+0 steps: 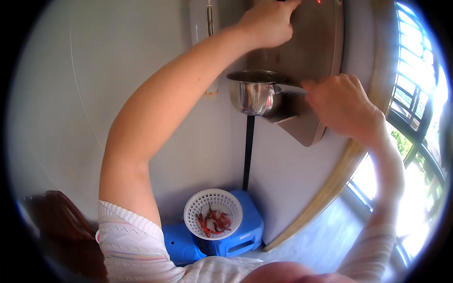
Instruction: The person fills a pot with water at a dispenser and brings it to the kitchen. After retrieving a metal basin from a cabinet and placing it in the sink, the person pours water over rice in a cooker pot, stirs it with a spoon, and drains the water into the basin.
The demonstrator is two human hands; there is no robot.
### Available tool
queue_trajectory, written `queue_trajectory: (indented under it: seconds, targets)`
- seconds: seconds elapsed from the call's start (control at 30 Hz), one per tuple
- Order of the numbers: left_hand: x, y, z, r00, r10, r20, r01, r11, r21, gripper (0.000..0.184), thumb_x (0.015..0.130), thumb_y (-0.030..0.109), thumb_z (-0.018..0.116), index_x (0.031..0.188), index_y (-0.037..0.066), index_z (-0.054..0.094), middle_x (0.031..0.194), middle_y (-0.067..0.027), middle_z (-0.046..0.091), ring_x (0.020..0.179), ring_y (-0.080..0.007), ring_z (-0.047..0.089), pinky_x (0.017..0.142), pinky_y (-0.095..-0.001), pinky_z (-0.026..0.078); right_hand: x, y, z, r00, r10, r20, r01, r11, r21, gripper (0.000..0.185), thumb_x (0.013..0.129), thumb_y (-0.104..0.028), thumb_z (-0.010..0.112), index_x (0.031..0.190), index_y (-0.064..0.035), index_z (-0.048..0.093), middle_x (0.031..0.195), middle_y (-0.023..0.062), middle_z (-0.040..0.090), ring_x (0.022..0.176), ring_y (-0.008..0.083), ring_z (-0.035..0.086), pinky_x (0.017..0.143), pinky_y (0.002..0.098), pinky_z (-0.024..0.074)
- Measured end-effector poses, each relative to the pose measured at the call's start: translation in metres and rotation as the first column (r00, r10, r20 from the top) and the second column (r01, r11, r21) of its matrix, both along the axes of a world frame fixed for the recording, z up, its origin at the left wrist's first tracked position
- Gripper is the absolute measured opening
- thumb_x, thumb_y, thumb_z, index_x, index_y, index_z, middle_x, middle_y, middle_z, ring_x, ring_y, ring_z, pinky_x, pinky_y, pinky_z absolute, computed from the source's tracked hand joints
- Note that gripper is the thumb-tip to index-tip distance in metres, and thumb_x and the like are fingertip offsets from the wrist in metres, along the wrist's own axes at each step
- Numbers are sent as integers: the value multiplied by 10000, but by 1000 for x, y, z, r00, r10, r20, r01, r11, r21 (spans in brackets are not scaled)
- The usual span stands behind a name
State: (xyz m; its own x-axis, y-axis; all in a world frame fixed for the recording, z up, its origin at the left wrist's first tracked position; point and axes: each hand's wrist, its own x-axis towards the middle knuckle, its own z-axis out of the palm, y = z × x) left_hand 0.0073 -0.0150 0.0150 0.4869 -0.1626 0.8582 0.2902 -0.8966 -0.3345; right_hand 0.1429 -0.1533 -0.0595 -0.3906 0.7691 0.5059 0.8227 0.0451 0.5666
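My right hand (340, 101) is closed around the handle of a shiny metal dipper (252, 99), shaped like a small saucepan. The dipper is upright, below the front of a brownish metal wall-mounted dispenser (311, 52), above a drip ledge (282, 113). What it contains is hidden by its rim. Up at the top edge of the view, my left hand (270, 23) reaches to the dispenser's panel near a small red light (319, 1). One finger points out and the others curl, with nothing visible held; the fingertips are partly cut off.
Low down, a white perforated basket (189, 214) of dried red chillies (214, 221) rests on a blue plastic case (255, 226). A black pipe (249, 151) runs down the wall. At right is a barred window (415, 94); a brown object (61, 226) lies at lower left.
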Motion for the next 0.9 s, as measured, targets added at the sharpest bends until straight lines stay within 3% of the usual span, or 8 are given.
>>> queue_trajectory:
  seconds: [0.07, 0.13, 0.23, 0.37, 0.53, 0.63, 0.83, 0.9]
  targets:
    - [5, 0, 6, 1000, 10, 2, -10, 1000, 12, 486, 710, 38, 454, 1181, -81, 437, 880, -312, 572, 852, -427, 565, 786, -445, 448, -1, 0, 0, 1000, -13, -2, 13, 1000, 5, 94, 724, -63, 521, 755, -35, 605, 621, 134, 608, 607, 276, 629, 569, 351, 505]
    - [7, 1, 11, 1000, -18, -7, 18, 1000, -1, 497, 689, 30, 454, 1170, -93, 448, 931, -334, 556, 906, -439, 543, 831, -438, 434, -1, -1, 1, 998, -54, 22, 54, 998, -23, 115, 799, -121, 519, 856, -43, 582, 627, 126, 600, 611, 289, 612, 563, 370, 488]
    - [9, 8, 13, 999, 3, 48, -14, 975, 222, 497, 689, 23, 453, 1173, -91, 452, 1005, -339, 533, 954, -443, 520, 867, -431, 416, 0, 0, 2, 998, -59, 25, 60, 998, -33, 139, 835, -146, 518, 908, -43, 578, 636, 127, 597, 614, 299, 602, 567, 379, 481]
    - [7, 1, 11, 997, 71, 41, -72, 997, 36, 487, 699, 20, 448, 1175, -85, 459, 1053, -339, 509, 1021, -437, 476, 908, -411, 392, 0, -1, -1, 1000, 18, -14, -17, 999, 37, 109, 721, -48, 518, 734, -23, 623, 627, 140, 612, 613, 276, 629, 584, 349, 509]
    - [5, 0, 14, 1000, 15, 19, -14, 1000, -21, 480, 708, 22, 447, 1176, -84, 460, 1047, -344, 503, 1028, -437, 476, 910, -411, 392, 2, 1, -2, 998, 45, -39, -44, 998, 36, 114, 717, -42, 514, 739, -24, 624, 627, 142, 612, 620, 274, 629, 586, 348, 509]
    - [8, 3, 11, 991, 101, 87, -112, 985, 133, 485, 704, 22, 447, 1178, -83, 457, 1033, -345, 515, 983, -440, 511, 888, -420, 409, 1, 2, -1, 999, 15, -33, -14, 1000, 6, 118, 717, -42, 510, 740, -28, 625, 634, 139, 614, 629, 272, 631, 589, 350, 510]
    - [25, 5, 8, 998, 48, 39, -46, 998, -48, 522, 710, 38, 437, 1220, -73, 414, 991, -312, 559, 932, -409, 550, 846, -423, 433, 1, 2, 0, 999, -13, -50, 12, 1000, -23, 124, 728, -61, 507, 751, -42, 628, 662, 130, 625, 643, 269, 635, 600, 358, 512]
    - [31, 0, 8, 990, 143, 11, -141, 985, -102, 551, 718, 45, 437, 1254, -65, 373, 960, -293, 574, 896, -400, 563, 802, -448, 443, 0, 1, 1, 999, -25, -46, 24, 999, -31, 121, 731, -65, 508, 750, -45, 626, 666, 126, 627, 645, 267, 636, 598, 357, 511]
